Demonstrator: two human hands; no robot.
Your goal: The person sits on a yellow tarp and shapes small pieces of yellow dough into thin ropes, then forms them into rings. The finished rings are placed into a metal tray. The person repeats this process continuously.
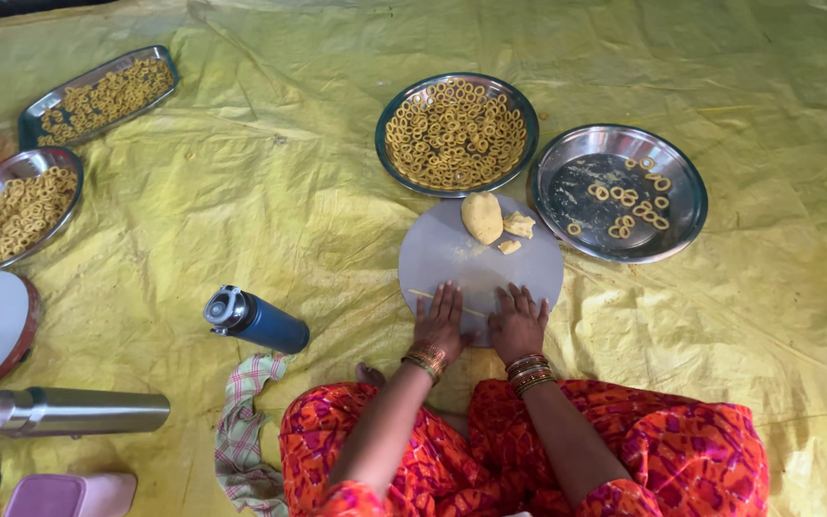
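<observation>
Orange patterned lap at bottom edge, cropped. Just beyond: left hand [440,321] and right hand [517,324], side by side, flat on near half of round grey board [452,251], grip apart, fingers spread, pressing thin dough strand [433,298]; strand mostly hidden under palms. Far side of board: dough lump [481,217], two scraps [517,228]. Beyond board: full plate of rings [456,133]; right of board, touching its rim: steel plate [576,163], few rings. Left of board: blue bottle [256,321], checked cloth [241,431], steel flask [74,412]. Open yellow sheet [270,191] all round. Far-left trays cut off.
</observation>
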